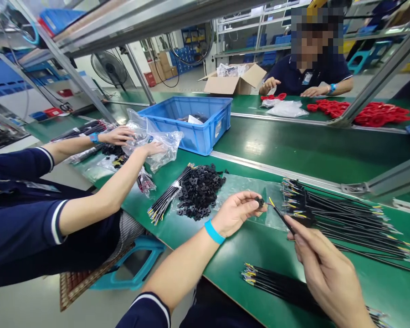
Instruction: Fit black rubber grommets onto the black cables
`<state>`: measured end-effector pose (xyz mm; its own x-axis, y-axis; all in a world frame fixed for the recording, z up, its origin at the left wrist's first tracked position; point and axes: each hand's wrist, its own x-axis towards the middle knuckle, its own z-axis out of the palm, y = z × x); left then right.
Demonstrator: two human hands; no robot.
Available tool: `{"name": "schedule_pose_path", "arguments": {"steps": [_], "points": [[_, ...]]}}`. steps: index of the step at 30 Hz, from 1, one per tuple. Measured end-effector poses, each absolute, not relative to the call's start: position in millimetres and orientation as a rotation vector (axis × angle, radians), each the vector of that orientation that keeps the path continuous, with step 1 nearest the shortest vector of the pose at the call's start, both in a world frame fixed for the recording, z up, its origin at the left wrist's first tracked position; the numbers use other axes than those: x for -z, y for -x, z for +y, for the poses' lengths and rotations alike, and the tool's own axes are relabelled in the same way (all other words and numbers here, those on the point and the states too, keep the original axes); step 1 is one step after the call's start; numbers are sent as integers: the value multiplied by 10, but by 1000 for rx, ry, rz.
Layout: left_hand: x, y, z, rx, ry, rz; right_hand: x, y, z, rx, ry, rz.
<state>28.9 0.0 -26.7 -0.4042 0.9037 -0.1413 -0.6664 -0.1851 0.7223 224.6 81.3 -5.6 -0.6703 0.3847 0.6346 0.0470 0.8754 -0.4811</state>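
Left hand (234, 212) pinched a small black part (259, 201); right hand (324, 269) gripped one cable (283, 216). Misaligned threading would likely bend its wire tips.

Wire assembly at green bench, head view.
Left hand (235, 212) pinches a small black plastic clip (260, 202); right hand (328, 273) grips a thin black cable with yellow-tipped wires (280, 215), its end at the clip. A heap of black clips (200, 189) lies near; a co-worker's hands (153, 148) handle a clear plastic bag (164, 146).

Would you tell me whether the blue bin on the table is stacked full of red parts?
No, the blue bin holds only a few dark items at its bottom.
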Motion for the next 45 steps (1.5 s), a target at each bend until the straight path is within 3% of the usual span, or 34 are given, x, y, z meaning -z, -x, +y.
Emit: {"name": "schedule_pose_path", "arguments": {"steps": [10,17,26,31,40,45], "points": [[255,-252,-17,-1815,-389,931,185,-2241,802,-267,247,-2363],[181,-186,-53,-1723,-589,1137,232,-2380,832,-242,268,-2476],[194,-134,-117,-1560,-935,1355,61,-2467,848,70,264,-2532],[185,-80,-153,-1457,-1247,1517,53,-2495,846,105,316,-2521],[221,-254,-127,-1487,-858,1295,34,-2435,787,107,264,-2315],[217,-297,-148,-1576,-1044,1307,28,-2414,751,39,269,-2283]]}}
